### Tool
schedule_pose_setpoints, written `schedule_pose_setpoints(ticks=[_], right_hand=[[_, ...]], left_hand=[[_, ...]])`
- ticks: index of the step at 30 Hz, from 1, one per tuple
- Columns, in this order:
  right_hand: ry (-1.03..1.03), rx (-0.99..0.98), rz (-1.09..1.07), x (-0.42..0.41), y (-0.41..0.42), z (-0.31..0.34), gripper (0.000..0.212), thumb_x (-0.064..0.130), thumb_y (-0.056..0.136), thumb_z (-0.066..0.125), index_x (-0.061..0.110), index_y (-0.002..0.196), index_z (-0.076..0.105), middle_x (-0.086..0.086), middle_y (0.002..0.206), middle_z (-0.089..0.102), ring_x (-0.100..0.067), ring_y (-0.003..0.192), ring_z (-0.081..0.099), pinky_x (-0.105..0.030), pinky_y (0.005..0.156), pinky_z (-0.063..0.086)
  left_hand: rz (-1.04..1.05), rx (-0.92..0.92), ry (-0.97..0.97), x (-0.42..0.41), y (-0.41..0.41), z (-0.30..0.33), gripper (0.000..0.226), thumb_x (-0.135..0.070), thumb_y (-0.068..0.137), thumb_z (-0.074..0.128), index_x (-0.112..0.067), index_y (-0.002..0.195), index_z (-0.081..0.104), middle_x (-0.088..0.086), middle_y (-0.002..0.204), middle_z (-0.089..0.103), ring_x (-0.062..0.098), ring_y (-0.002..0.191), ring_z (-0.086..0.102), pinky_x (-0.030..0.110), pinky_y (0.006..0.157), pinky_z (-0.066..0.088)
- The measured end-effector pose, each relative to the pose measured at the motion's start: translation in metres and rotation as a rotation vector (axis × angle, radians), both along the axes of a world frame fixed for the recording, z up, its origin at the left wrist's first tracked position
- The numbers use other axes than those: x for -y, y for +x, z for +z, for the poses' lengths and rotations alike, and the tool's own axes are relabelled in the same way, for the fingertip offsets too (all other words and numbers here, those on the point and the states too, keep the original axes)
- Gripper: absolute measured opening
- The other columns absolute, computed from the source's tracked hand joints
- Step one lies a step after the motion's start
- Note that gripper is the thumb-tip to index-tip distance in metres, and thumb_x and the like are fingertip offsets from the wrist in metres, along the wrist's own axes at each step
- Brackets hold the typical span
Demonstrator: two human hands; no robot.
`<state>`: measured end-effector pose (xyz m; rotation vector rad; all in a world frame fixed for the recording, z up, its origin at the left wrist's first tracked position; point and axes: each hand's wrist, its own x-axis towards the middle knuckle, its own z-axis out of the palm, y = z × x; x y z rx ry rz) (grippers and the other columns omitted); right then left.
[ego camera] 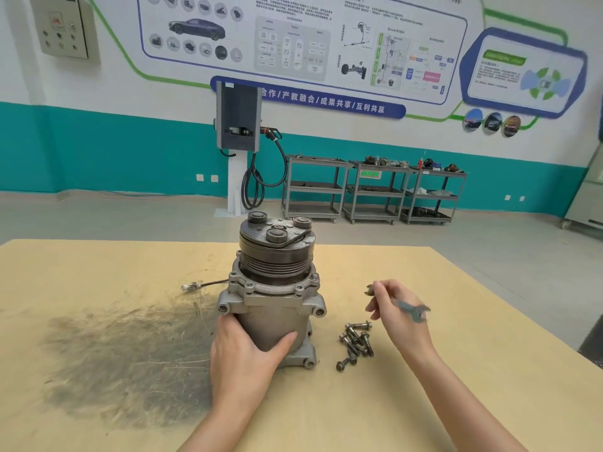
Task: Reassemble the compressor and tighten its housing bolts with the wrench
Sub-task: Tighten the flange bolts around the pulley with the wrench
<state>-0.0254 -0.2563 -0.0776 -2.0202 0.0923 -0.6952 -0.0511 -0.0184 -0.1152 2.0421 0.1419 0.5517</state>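
Three grey carts — charging station leftward.

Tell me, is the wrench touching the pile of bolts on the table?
Apart. The head view shows the wrench held up in the right hand, with bare table between it and the bolts lying nearer the camera.

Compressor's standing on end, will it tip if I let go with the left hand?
Probably not on its own: the compressor stands upright on a lugged base, left hand gripping its body. But the pulley makes it look top-heavy, so wrench force could rock it.
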Motion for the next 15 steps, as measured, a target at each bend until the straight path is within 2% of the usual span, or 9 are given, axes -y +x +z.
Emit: schedule_pose_setpoints(ticks=[2, 4, 7, 10, 12, 15], right_hand=[[-0.106, -0.021, -0.022, 0.007, -0.003, -0.007, 0.022, 0.027, 0.099, 0.054, 0.020, 0.083, 0.066, 0.003, 0.067, 0.069, -0.010, 0.065, 0.066, -0.035, 0.066, 0.055], [-0.206, -0.067, -0.032, 0.013, -0.005, -0.012, 0.019, 0.029, 0.098, 0.055, 0.025, 0.082, 0.066, 0.005, 0.070, 0.070, -0.011, 0.071, 0.067, -0.038, 0.071, 0.054], [-0.356, -0.088, -0.014, 0.019, -0.009, -0.018, 0.017, 0.032, 0.097, 0.056, 0.031, 0.082, 0.064, 0.013, 0.073, 0.069, -0.012, 0.074, 0.065, -0.035, 0.067, 0.051], [-0.562, -0.032, 0.064, 0.020, -0.013, -0.022, 0.016, 0.036, 0.097, 0.056, 0.029, 0.088, 0.067, 0.019, 0.077, 0.066, -0.006, 0.074, 0.061, -0.029, 0.059, 0.045], [-0.659, 0.023, 0.143, 0.017, -0.015, -0.021, 0.025, 0.041, 0.096, 0.051, 0.026, 0.091, 0.070, 0.019, 0.083, 0.065, -0.005, 0.078, 0.059, -0.024, 0.059, 0.041], [-0.775, 0.073, 0.255, 0.012, -0.019, -0.020, 0.042, 0.054, 0.094, 0.041, 0.025, 0.093, 0.071, 0.016, 0.087, 0.064, -0.007, 0.082, 0.059, -0.027, 0.061, 0.046]], left_hand=[[0.015, -0.009, 0.029, 0.001, -0.001, 0.002, 0.087, -0.057, 0.063, 0.084, -0.008, 0.121, 0.043, 0.008, 0.118, 0.055, 0.033, 0.116, 0.053, 0.045, 0.093, 0.047], [0.036, -0.013, 0.054, 0.004, -0.002, 0.002, 0.087, -0.058, 0.063, 0.084, -0.006, 0.120, 0.044, 0.009, 0.117, 0.057, 0.034, 0.116, 0.053, 0.047, 0.094, 0.047], [0.077, -0.004, 0.079, 0.010, -0.004, 0.002, 0.087, -0.058, 0.063, 0.084, -0.003, 0.119, 0.046, 0.011, 0.116, 0.057, 0.036, 0.117, 0.053, 0.050, 0.100, 0.044], [0.097, -0.012, 0.103, 0.014, -0.004, 0.002, 0.088, -0.058, 0.064, 0.084, -0.002, 0.120, 0.046, 0.012, 0.119, 0.056, 0.034, 0.123, 0.050, 0.051, 0.109, 0.036], [0.097, -0.019, 0.097, 0.015, -0.004, 0.002, 0.091, -0.057, 0.064, 0.084, -0.001, 0.124, 0.044, 0.012, 0.123, 0.054, 0.033, 0.128, 0.047, 0.051, 0.114, 0.031], [0.081, -0.026, 0.063, 0.015, -0.005, 0.004, 0.097, -0.054, 0.063, 0.086, -0.001, 0.130, 0.041, 0.013, 0.130, 0.053, 0.033, 0.131, 0.045, 0.053, 0.113, 0.032]])
